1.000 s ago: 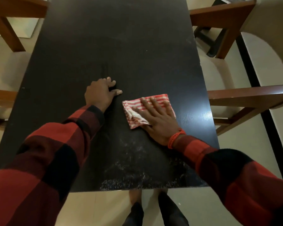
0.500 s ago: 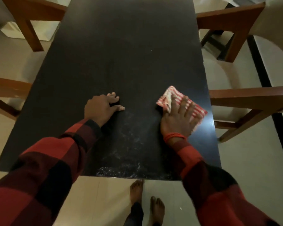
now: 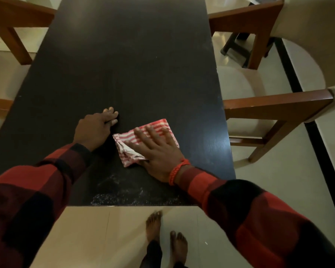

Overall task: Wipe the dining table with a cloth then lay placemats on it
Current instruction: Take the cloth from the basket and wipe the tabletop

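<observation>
Both hands lay flat at frame centre: right hand (image 3: 159, 151) pressed the striped cloth (image 3: 143, 141) onto the dark table (image 3: 124, 64); left hand (image 3: 95, 128) rested beside it, fingers loosely bent, holding nothing.

Wooden chairs with cream seats (image 3: 275, 105) are standing on both sides, and two bare feet (image 3: 165, 232) are resting on the pale tiled floor (image 3: 108, 236).

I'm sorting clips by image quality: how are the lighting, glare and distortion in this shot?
Head view: dim, warm light; the dark table is hard to read, with a small sheen near its right edge; wide-angle bending curves the chairs and sleeves; right hand and striped cloth look fairly sharp.
</observation>
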